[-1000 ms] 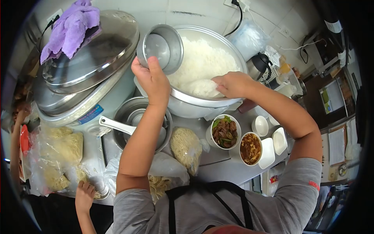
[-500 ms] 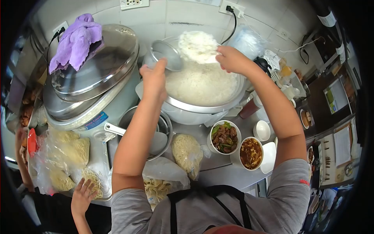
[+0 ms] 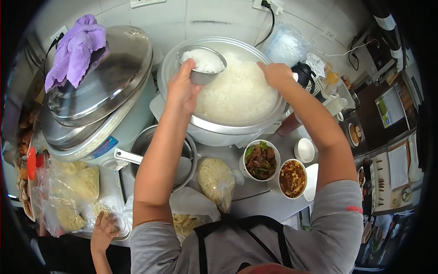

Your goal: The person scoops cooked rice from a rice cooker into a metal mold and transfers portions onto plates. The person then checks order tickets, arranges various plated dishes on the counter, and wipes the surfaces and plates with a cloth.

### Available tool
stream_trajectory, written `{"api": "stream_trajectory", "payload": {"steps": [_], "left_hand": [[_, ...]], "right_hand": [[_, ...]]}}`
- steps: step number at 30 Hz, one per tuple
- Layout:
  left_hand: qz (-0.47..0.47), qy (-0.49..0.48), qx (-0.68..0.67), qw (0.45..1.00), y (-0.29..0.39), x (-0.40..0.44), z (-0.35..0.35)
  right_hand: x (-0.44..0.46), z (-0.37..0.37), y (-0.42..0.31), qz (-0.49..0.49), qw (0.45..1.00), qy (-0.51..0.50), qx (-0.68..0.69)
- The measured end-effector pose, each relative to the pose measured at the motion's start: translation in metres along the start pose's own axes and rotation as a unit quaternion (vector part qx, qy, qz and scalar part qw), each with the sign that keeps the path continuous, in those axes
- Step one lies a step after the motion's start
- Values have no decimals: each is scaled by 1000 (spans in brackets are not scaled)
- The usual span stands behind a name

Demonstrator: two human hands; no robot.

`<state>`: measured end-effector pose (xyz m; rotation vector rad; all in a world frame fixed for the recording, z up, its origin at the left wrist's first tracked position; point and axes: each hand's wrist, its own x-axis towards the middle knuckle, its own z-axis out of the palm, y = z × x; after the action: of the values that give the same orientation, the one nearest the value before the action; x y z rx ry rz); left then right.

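My left hand (image 3: 184, 89) grips a small metal bowl (image 3: 204, 78) by its rim, with white rice (image 3: 207, 60) inside. The bowl is held over the left side of a big rice cooker (image 3: 214, 124). Cooked rice (image 3: 237, 93) fills the cooker, heaped toward the back. At the cooker's right rim, my right hand (image 3: 278, 75) is closed on the handle of a rice paddle, whose blade is hard to make out against the white rice.
Left stands another large pot with metal lids (image 3: 105, 77) and a purple cloth (image 3: 77, 50). In front are a saucepan (image 3: 194, 153), bagged noodles (image 3: 216, 182), a meat bowl (image 3: 261, 160) and a soup bowl (image 3: 292, 179). Another person's hand (image 3: 104, 233) touches noodles at lower left.
The rice on the paddle has gone from above the cooker, and rice now sits in the metal bowl. My left hand has turned the bowl more upright; my right hand has lowered slightly.
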<state>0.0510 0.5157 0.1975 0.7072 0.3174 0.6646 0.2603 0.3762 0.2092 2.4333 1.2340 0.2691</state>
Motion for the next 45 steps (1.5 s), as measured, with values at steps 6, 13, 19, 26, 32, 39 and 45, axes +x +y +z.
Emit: {"api": "stream_trajectory", "payload": {"steps": [6,13,19,26,32,39,45], "left_hand": [[-8,-50,-26,998,-8,12,-5],[19,-67,-29,997,-1,10,-7],[24,-79,-49,995,20,0,-15],[56,-65,-5,996,55,-13,-19],[43,-78,108,990,48,-11,-23],[-61,-62,49,995,24,0,4],[-84,-63,58,993,22,9,6]], "right_hand": [[-26,-21,-15,-37,998,-47,32],[-73,-52,-57,-114,988,-98,44],[-86,-63,-68,-195,949,-106,222],[-49,-43,-38,-122,800,-253,531],[-35,-51,-18,-38,763,-66,642],[-51,-43,-71,-54,900,274,335],[-51,-40,-59,-71,920,318,220]]}}
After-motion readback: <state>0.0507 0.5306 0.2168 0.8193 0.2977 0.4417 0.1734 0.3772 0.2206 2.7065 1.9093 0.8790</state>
